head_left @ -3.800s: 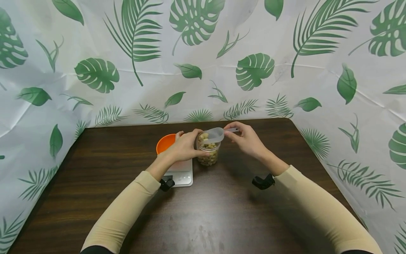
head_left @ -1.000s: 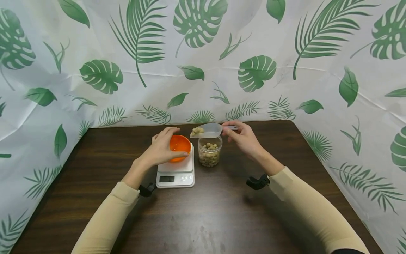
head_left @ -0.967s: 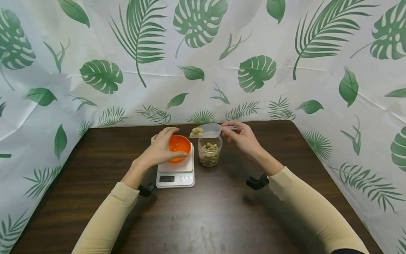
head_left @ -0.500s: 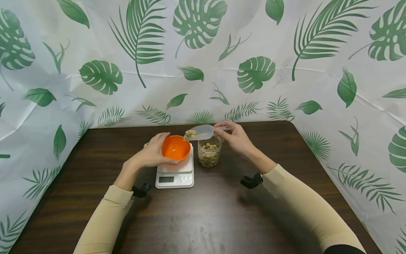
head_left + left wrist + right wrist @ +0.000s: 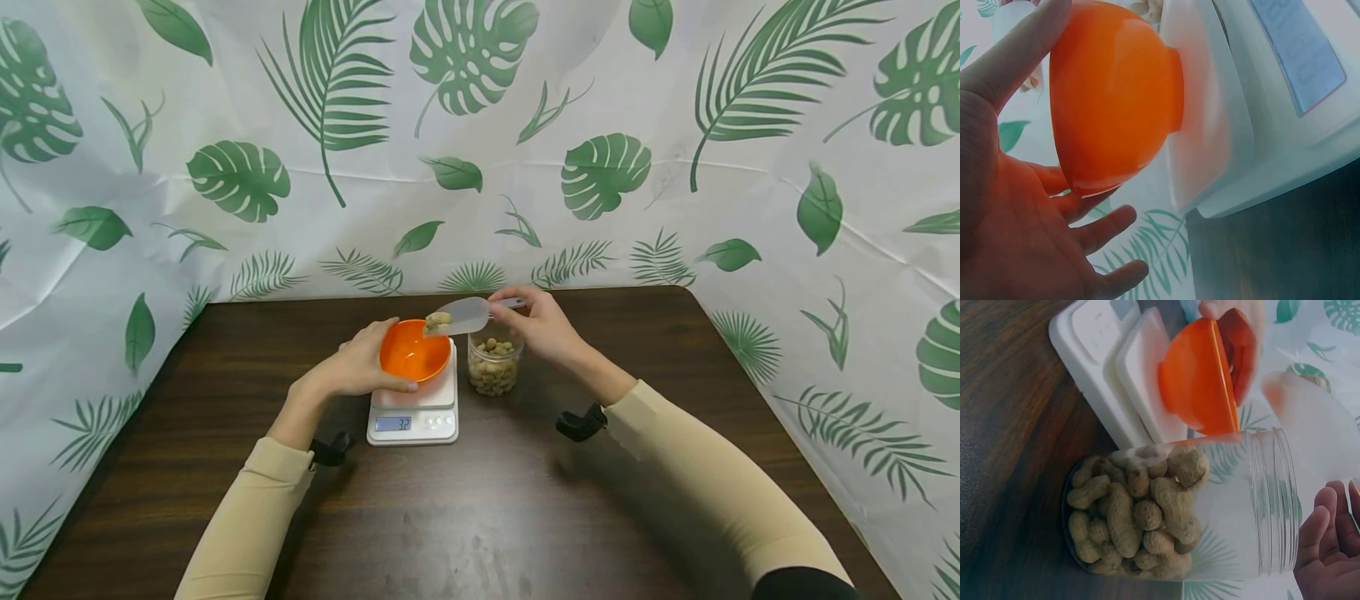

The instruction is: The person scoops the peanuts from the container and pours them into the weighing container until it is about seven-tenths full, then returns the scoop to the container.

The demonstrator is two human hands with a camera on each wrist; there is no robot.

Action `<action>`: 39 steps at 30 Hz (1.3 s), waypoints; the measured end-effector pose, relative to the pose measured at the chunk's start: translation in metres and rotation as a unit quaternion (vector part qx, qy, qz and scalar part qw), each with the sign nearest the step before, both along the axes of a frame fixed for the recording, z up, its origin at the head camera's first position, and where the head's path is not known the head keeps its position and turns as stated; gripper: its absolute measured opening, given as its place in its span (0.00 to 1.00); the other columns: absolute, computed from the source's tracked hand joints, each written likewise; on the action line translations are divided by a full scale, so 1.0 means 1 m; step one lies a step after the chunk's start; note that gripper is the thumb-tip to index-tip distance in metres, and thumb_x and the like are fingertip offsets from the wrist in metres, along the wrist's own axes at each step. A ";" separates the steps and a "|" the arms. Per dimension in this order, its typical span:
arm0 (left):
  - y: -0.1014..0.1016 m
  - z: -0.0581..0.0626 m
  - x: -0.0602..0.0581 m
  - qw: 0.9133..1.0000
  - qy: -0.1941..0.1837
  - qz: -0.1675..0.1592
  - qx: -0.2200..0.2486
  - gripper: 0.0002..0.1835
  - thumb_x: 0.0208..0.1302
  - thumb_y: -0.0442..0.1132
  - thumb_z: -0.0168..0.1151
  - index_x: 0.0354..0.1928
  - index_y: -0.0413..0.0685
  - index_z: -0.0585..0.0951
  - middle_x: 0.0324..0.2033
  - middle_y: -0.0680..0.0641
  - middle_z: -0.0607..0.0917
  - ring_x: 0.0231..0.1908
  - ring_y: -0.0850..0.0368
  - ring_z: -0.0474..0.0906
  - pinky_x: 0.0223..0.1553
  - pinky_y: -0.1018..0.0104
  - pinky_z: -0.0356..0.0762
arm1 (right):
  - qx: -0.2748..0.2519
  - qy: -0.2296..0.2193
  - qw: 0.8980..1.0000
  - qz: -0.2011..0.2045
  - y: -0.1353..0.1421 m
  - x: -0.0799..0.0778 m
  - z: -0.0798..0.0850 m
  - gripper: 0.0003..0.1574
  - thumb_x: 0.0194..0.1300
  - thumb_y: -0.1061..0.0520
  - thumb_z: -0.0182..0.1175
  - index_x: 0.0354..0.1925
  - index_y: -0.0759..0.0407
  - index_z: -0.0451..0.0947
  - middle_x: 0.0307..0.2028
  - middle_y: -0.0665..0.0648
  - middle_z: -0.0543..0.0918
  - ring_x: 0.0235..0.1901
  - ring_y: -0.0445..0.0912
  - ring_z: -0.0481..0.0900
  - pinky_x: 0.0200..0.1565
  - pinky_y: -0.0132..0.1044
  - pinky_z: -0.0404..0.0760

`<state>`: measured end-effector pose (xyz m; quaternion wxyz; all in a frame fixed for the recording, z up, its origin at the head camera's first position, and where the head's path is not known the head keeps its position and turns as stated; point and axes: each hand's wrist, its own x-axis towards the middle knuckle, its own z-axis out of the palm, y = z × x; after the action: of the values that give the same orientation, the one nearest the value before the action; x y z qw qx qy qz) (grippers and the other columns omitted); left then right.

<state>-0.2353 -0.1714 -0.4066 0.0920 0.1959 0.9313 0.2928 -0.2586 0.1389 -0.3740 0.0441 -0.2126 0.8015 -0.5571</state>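
Observation:
My left hand (image 5: pixel 348 362) curves round the near-left side of an orange bowl (image 5: pixel 412 358), thumb and fingers at its rim. Beneath the bowl is a white kitchen scale (image 5: pixel 438 427), whose display is lit. Between thumb and fingers my right hand (image 5: pixel 543 325) pinches the handle of a translucent scoop (image 5: pixel 467 315). A few peanuts (image 5: pixel 438 319) lie at the scoop's tip, which hangs over the bowl's right rim. In the right wrist view a clear jar (image 5: pixel 1235 519) stands partly filled with unshelled peanuts (image 5: pixel 1125 522). The jar has no lid on.
The dark wooden table (image 5: pixel 480 508) carries the scale and the jar side by side near its back edge. Behind it hangs a white sheet with green leaf print (image 5: pixel 450 173). A black wrist camera (image 5: pixel 581 423) sits below the right wrist.
My left hand has gone from the jar to the bowl. The scoop, lifted from the jar with peanuts, has moved left to the bowl's rim. The scale's display has lit up.

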 end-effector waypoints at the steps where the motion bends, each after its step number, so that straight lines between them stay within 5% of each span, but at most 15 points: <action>1: 0.000 0.000 0.000 1.000 -0.001 0.000 0.000 0.61 0.43 0.64 0.73 0.72 0.40 0.54 0.64 0.41 0.66 0.61 0.43 0.62 0.57 0.30 0.54 | 0.000 0.002 1.000 0.004 -0.001 0.000 0.001 0.18 0.69 0.48 0.58 0.50 0.57 0.78 0.43 0.60 0.79 0.33 0.64 0.73 0.30 0.43 0.76; 6: 0.000 0.001 0.000 1.000 0.000 -0.002 0.005 0.59 0.43 0.63 0.73 0.71 0.42 0.56 0.63 0.43 0.67 0.59 0.45 0.63 0.57 0.33 0.57 | 0.016 0.008 1.000 0.012 -0.006 -0.002 0.000 0.18 0.69 0.48 0.58 0.49 0.58 0.78 0.43 0.62 0.80 0.35 0.65 0.74 0.34 0.49 0.78; 13: 0.000 0.000 0.000 1.000 -0.002 0.000 0.007 0.58 0.43 0.64 0.73 0.71 0.42 0.57 0.62 0.43 0.68 0.58 0.45 0.64 0.57 0.32 0.56 | 0.057 0.035 0.998 0.008 -0.012 -0.004 0.003 0.16 0.69 0.48 0.58 0.48 0.56 0.78 0.42 0.55 0.80 0.34 0.50 0.79 0.34 0.45 0.80; 28: -0.001 0.001 0.000 1.000 0.007 -0.010 0.023 0.58 0.43 0.62 0.75 0.70 0.40 0.58 0.59 0.42 0.69 0.56 0.44 0.65 0.55 0.31 0.55 | 0.100 0.066 0.993 0.014 -0.017 -0.004 0.008 0.15 0.68 0.47 0.60 0.47 0.54 0.77 0.41 0.52 0.81 0.33 0.58 0.80 0.31 0.42 0.77; 39: -0.001 0.000 0.000 1.000 -0.002 -0.004 0.019 0.58 0.42 0.63 0.74 0.70 0.42 0.58 0.60 0.44 0.69 0.57 0.46 0.64 0.57 0.31 0.54 | 0.111 0.083 0.990 0.013 -0.012 -0.003 0.011 0.15 0.68 0.47 0.60 0.47 0.53 0.78 0.42 0.51 0.81 0.32 0.51 0.79 0.30 0.40 0.77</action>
<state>-0.2357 -0.1719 -0.4063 0.0912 0.2009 0.9245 0.3108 -0.2612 0.1265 -0.3629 0.0081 -0.2618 0.8567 -0.4444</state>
